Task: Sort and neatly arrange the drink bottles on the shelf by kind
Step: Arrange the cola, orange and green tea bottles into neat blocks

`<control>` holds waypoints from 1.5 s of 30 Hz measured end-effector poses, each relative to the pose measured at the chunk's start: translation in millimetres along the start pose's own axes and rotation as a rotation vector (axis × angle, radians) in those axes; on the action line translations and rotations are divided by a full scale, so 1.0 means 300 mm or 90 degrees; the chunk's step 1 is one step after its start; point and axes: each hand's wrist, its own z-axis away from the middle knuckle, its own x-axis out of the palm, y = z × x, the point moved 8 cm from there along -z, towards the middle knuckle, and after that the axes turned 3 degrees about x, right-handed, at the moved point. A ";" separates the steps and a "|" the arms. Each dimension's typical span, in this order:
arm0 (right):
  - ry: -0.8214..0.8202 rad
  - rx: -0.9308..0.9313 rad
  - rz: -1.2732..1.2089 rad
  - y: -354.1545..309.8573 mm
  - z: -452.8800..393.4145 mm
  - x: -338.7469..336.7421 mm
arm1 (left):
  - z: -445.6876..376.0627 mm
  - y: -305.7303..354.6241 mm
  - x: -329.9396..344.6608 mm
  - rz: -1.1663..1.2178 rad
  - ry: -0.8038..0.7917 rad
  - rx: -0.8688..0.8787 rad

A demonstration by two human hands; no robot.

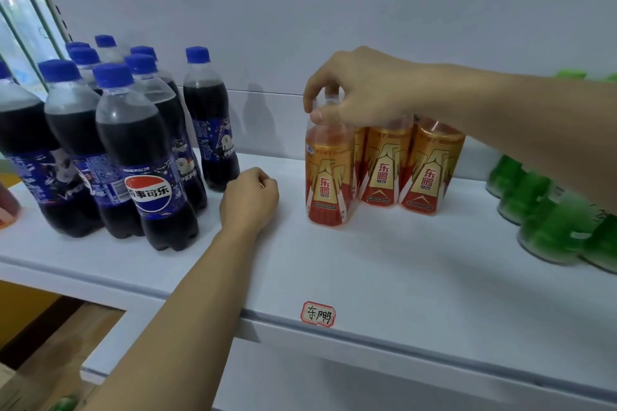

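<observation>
On the white shelf (367,264), several gold-and-red energy drink bottles stand in a tight group at the centre. My right hand (360,90) grips the neck and cap of the front left gold bottle (329,177), which stands upright on the shelf. Two more gold bottles (430,173) stand just right of it, touching. My left hand (248,198) rests on the shelf as a closed fist, holding nothing, between the gold bottles and several blue-capped cola bottles (147,157) clustered at the left. One cola bottle (210,123) stands slightly apart behind that cluster.
Several green bottles (547,210) stand at the right end of the shelf. A red-bordered handwritten label (318,314) is stuck on the shelf's front edge. A pale back wall (334,10) closes the shelf behind. Cardboard boxes (60,354) lie below at left.
</observation>
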 end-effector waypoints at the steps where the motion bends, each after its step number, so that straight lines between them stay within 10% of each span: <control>1: -0.003 0.005 0.008 0.006 0.007 0.001 | 0.004 0.005 0.004 -0.015 -0.013 0.014; 11: 0.076 0.010 0.137 -0.071 0.067 -0.015 | 0.109 0.091 0.037 -0.219 -0.252 0.169; 17: 0.241 0.000 -0.307 -0.242 0.196 0.069 | 0.417 0.021 -0.190 -0.008 -0.268 0.255; 35: 0.123 -0.143 -0.622 -1.142 -0.214 0.588 | 0.150 -0.892 -1.097 0.059 0.342 0.012; 45: 0.266 -0.062 -0.681 -1.297 -0.461 0.628 | -0.159 -0.995 -1.011 0.216 0.027 0.164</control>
